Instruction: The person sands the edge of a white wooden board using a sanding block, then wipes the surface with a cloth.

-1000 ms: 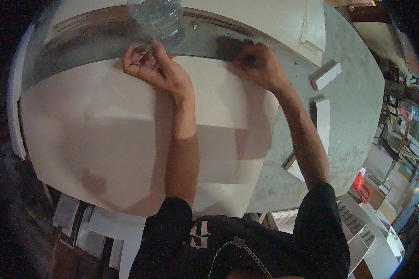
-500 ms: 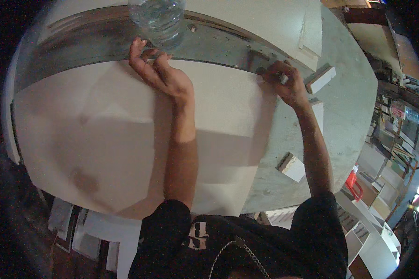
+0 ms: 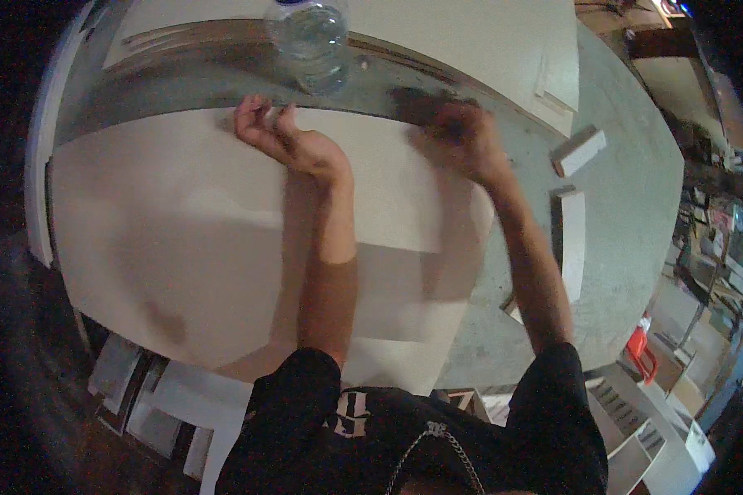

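Note:
A large pale board point(image 3: 182, 198) lies flat on the grey-green tabletop beneath both my arms. My left hand point(image 3: 293, 148) rests at its far edge, wrist bent, with the fingers loosely curled and apart; no held thing shows clearly there. Over the right part of the same far edge is my right hand point(image 3: 466, 140), smeared by motion. Its fingers are closed, and whatever they grip is dark and too blurred to name. Just beyond my left hand stands a clear plastic bottle point(image 3: 309, 49).
More pale boards point(image 3: 487, 49) lie stacked behind the bottle. To the right are a short white block point(image 3: 579, 152) and a longer white strip point(image 3: 573, 243); another piece is partly under my right forearm. A red object point(image 3: 641, 351) shows past the table's right edge.
My right hand has moved left along the board's far edge. My left fingers have curled in somewhat. The whole view has shifted slightly.

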Demonstrator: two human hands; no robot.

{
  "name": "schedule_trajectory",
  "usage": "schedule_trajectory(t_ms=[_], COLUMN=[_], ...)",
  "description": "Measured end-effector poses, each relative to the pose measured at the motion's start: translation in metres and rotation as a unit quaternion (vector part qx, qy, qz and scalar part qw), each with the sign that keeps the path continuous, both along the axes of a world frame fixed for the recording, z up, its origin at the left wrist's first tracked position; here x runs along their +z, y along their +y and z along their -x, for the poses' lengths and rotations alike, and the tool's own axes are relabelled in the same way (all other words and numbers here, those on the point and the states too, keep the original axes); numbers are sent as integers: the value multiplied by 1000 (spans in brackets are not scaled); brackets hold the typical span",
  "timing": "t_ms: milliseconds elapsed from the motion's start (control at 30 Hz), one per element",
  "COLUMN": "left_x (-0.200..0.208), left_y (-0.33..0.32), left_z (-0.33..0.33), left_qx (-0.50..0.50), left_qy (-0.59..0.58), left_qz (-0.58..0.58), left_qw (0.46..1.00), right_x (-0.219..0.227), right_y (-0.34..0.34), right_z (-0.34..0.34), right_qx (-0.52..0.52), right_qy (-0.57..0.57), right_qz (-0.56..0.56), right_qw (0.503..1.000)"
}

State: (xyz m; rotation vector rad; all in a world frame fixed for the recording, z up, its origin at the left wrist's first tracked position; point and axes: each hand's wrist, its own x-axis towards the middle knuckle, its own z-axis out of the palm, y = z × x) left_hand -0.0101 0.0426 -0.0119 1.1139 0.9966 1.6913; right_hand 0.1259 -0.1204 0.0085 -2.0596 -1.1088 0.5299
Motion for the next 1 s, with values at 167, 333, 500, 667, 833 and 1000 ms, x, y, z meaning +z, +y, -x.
schedule_trajectory(t_ms=[167, 333, 500, 667, 833, 1000], left_x=[-2, 11, 7, 13, 3, 11], left_y=[5, -2, 0, -2, 2, -5], left_z=[-5, -13, -12, -10, -6, -13], left_qx=[22, -5, -12, -18, -21, -30], left_qy=[26, 2, -16, -7, -5, -19], left_qz=[4, 18, 20, 23, 16, 30], left_qw=[999, 1000, 1000, 1000, 1000, 999], right_x=[5, 15, 19, 29, 16, 14], right_y=[-96, -108, -98, -36, -51, -55], right_z=[-51, -56, -53, -26, -37, -39], right_qx=[-50, -125, -57, -45, -28, -43], right_qy=[-56, 39, -27, 7, 76, 92], right_qz=[0, 6, 56, 61, 24, -17], right_qw=[997, 991, 996, 997, 996, 995])
